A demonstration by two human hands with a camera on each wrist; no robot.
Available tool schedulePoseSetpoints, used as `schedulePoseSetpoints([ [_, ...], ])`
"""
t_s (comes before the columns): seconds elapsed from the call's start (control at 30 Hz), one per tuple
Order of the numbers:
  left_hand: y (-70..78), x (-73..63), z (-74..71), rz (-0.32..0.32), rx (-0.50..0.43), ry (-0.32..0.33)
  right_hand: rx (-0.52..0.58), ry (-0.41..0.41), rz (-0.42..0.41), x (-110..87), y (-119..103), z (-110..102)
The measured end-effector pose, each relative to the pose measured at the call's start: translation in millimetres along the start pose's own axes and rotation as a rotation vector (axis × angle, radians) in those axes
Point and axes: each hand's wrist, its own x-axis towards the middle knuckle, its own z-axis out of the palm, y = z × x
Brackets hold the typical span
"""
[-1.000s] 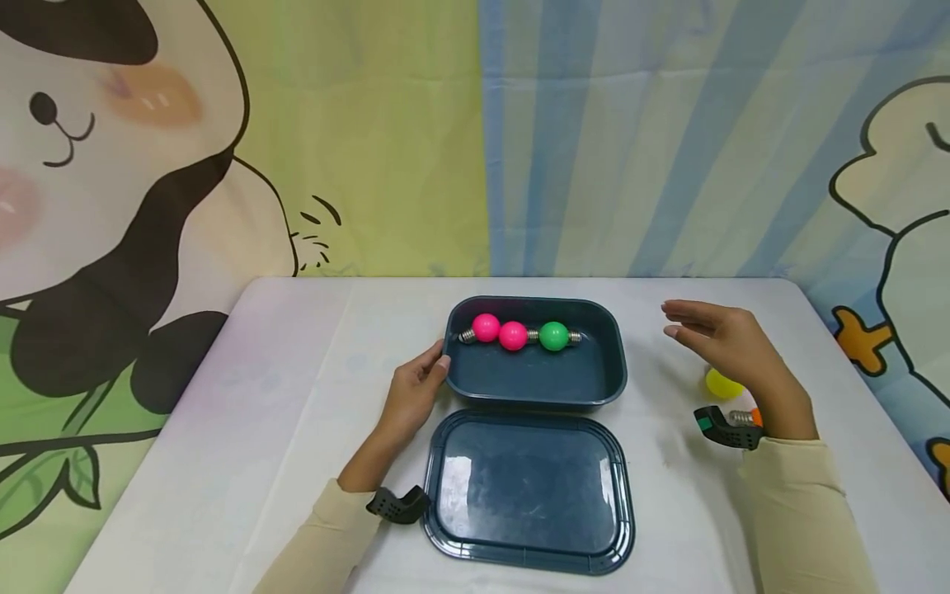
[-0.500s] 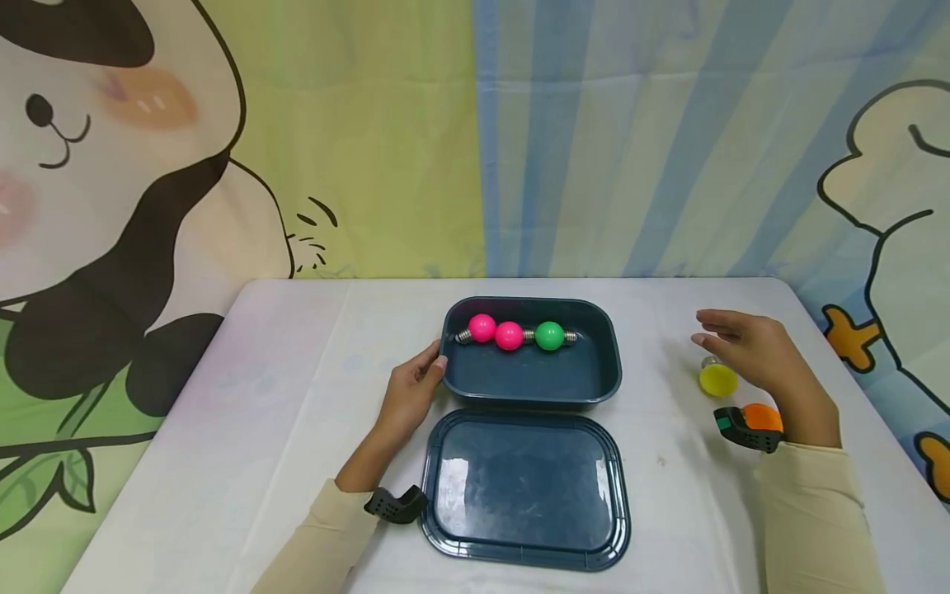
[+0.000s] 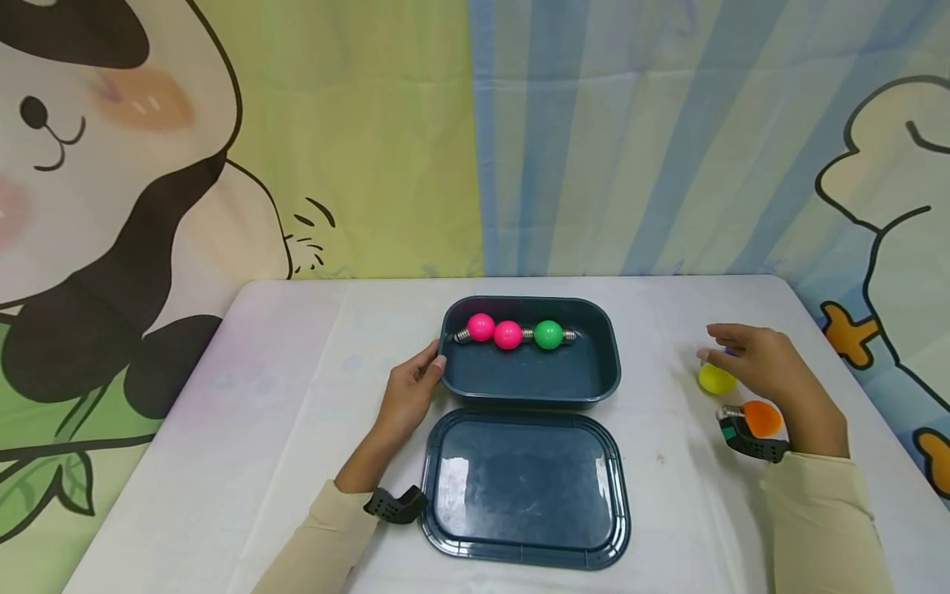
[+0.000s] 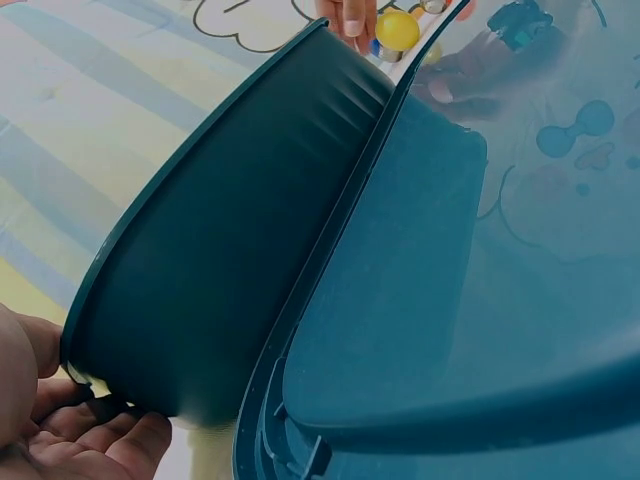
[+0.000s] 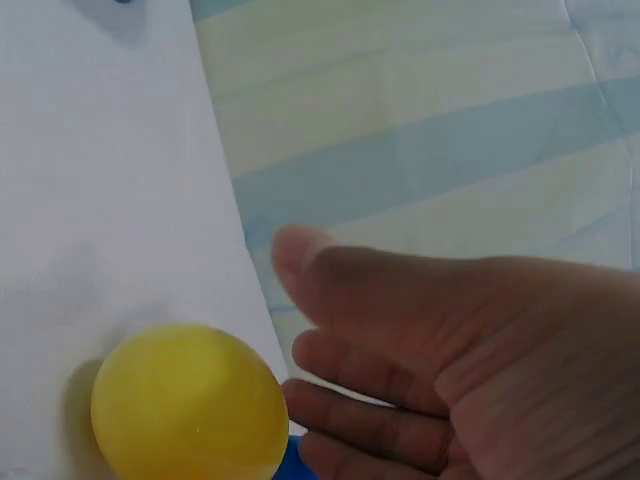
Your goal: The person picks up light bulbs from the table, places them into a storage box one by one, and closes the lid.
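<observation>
Container (image 3: pixel 530 371), right of the left hand (image 3: pixel 411 388) and grasped by it, holds pink and green bulbs (image 3: pixel 508 335). The right hand (image 3: pixel 768 363), released, thumb and fingers parted, is beside the yellow bulb (image 3: pixel 715 380); a stray fingertip knock could roll that round bulb away.

1. We see a long left sleeve (image 3: pixel 317 536), plain and sandy-coloured, with soft little folds near its end.
2. We see a long right sleeve (image 3: pixel 827 524) in the same plain sandy colour.
3. By the left sleeve's end, we spot a black band (image 3: pixel 397 506), curved.
4. By the right sleeve's end, we find another black band (image 3: pixel 760 449), curved too, with a small green patch (image 3: pixel 729 431).
5. We see that both hands (image 3: pixel 408 394) are bare.
</observation>
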Motion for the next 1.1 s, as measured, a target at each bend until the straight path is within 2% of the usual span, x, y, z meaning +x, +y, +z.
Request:
schedulePoseSetpoints([
  [0.1,14.9,-5.2,0.3,-0.011,0.014,-0.005,-0.015,-0.011,0.025,-1.8,1,-1],
  [0.33,16.8,-7.3,0.0,-0.001,0.036,-0.003,-0.024,-0.031,0.070,-5.4,4,2],
  [0.7,17.0,-6.7,-0.2,-0.018,0.040,-0.002,-0.039,-0.091,0.006,-2.9,3,10],
  [1.1,18.1,-6.8,0.0,-0.004,0.036,-0.003,-0.051,-0.019,-0.105,-0.7,-8,17],
])
